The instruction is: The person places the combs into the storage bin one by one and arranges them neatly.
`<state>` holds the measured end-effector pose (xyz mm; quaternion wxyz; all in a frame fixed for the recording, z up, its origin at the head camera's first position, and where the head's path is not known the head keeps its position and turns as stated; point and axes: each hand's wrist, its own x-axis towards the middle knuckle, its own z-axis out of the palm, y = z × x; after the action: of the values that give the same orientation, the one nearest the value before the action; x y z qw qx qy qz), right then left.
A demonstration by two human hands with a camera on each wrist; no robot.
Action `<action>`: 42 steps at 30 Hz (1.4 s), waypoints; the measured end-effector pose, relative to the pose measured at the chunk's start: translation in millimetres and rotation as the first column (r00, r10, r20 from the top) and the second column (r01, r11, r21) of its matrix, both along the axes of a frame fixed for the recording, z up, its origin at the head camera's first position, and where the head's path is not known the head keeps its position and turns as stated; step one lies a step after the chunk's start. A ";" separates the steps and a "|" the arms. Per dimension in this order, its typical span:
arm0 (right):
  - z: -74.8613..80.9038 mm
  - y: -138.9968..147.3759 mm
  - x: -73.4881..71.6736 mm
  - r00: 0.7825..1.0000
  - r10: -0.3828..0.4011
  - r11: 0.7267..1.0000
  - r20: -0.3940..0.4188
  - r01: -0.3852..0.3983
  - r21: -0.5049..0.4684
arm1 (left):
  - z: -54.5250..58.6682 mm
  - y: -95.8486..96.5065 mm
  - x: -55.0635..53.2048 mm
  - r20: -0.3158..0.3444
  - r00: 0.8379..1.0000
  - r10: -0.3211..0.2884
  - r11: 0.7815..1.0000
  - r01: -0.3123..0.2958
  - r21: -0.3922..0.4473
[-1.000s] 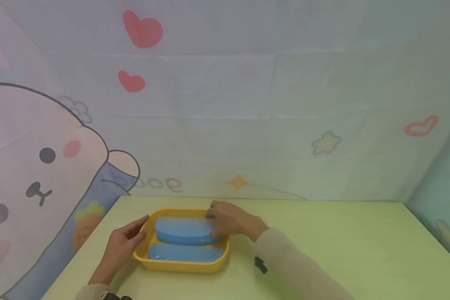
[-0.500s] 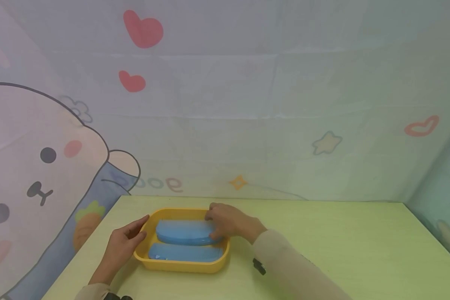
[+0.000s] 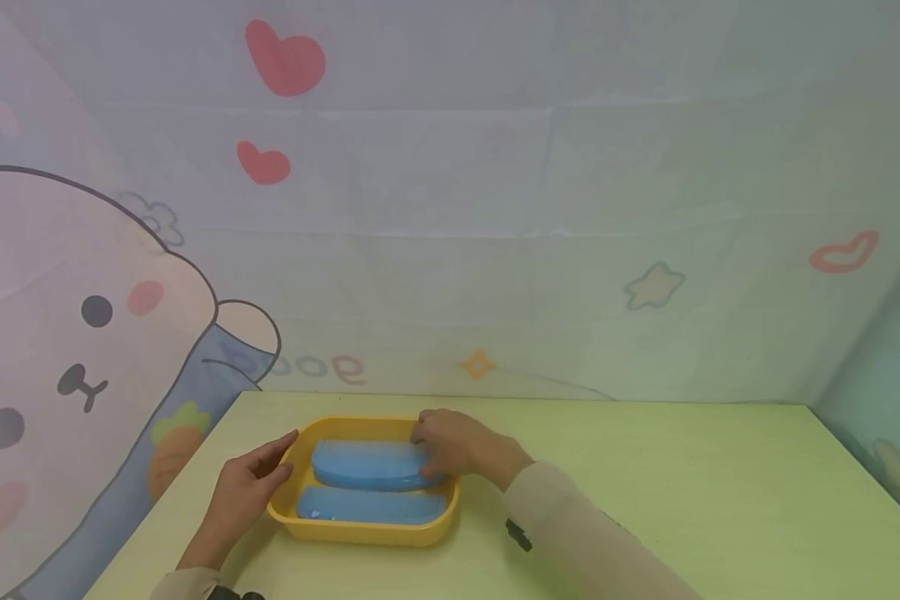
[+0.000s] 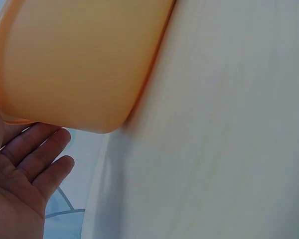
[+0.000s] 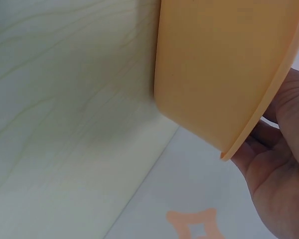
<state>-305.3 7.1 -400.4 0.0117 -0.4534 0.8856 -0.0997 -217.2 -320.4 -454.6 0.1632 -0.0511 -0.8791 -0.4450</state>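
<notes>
A yellow plastic tray (image 3: 367,534) stands on the table, with blue combs lying lengthwise inside. The front comb (image 3: 371,505) lies flat near the close wall. Behind it is a curved-back comb (image 3: 367,467), its teeth toward the far side. My right hand (image 3: 461,446) reaches over the tray's right rim and grips this rear comb's right end between thumb and fingers. At the left rim, my left hand (image 3: 243,492) touches the tray with thumb and fingers spread. Both wrist views show only the tray's outer wall (image 4: 74,64); the combs are hidden there.
The pale green-yellow table (image 3: 682,483) extends to the right of the tray. A cartoon-printed cloth (image 3: 450,250) hangs along the table's far edge. Each wrist carries a dark strap or device, partly visible beside the sleeves.
The rear comb has come down slightly within the tray, together with my right hand. Over the last half second almost nothing differs. My left hand has stayed at the rim.
</notes>
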 end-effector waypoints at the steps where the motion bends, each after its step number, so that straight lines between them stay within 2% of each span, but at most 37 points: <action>1: 0.2 -0.1 0.3 1.000 0.003 1.000 -0.002 -0.003 -0.001 | -0.1 -0.1 0.0 0.000 1.000 0.001 1.000 -0.001 0.000; 13: -1.0 -1.4 1.2 1.000 0.025 1.000 -0.008 -0.025 0.008 | -0.1 -0.1 0.3 0.008 1.000 0.000 1.000 0.000 0.001; 22: -1.2 -2.8 2.5 1.000 0.017 1.000 0.006 -0.017 0.004 | -1.8 -0.5 -1.3 -0.011 1.000 -0.003 1.000 0.003 0.011; 34: -3.7 -3.4 1.9 1.000 0.012 0.999 -0.024 -0.012 0.031 | -0.9 -0.4 0.0 0.026 1.000 0.003 1.000 -0.003 0.016; 42: -2.2 -3.9 3.0 0.999 0.023 0.999 -0.022 -0.022 0.044 | -1.8 -0.5 -1.3 0.014 1.000 0.004 1.000 -0.004 0.013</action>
<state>-302.3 3.2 -402.7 0.0125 -0.4639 0.8826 -0.0751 -218.5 -320.9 -456.4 0.1585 -0.0453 -0.8774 -0.4506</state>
